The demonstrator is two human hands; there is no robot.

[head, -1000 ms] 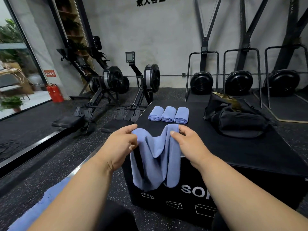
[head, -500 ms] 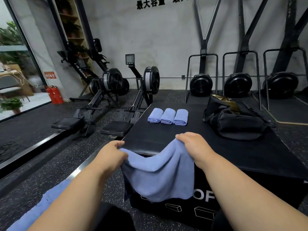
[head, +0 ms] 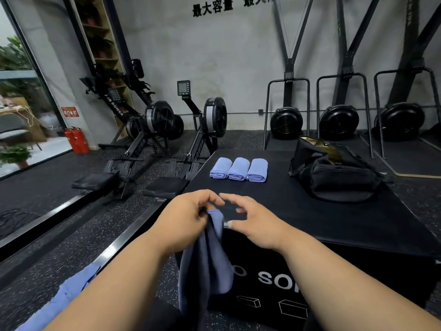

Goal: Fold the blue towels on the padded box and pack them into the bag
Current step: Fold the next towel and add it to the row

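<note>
Your left hand (head: 185, 217) grips the upper edge of a blue towel (head: 205, 266), with the fingers curled round the gathered cloth. The towel hangs straight down from that hand in a narrow bunch, in front of the near face of the box (head: 334, 230), just beside its near left corner. Its lower end drops below the box's printed lettering and out of view behind your forearm.

Your right hand (head: 253, 223) holds nothing. Its fingers are spread and loosely bent, and the fingertips (head: 223, 195) lie close to the left hand's knuckles, above the near edge of the box top. You cannot tell from this view whether the fingertips touch the left hand.

Three rolled towels (head: 239, 169) lie side by side on the far left part of the box top, touching one another, with their rolled ends facing you. The bag (head: 338, 177) sits on the far right part of the box top, well apart from the rolls. Its top is open and shows a tan lining.

More blue cloth (head: 64, 295) lies on the floor at your lower left, partly hidden by your left forearm.

Two rowers (head: 171, 130) stand on the floor beyond the box's left side. Fire extinguishers (head: 77, 139) stand by the glass wall at left.
</note>
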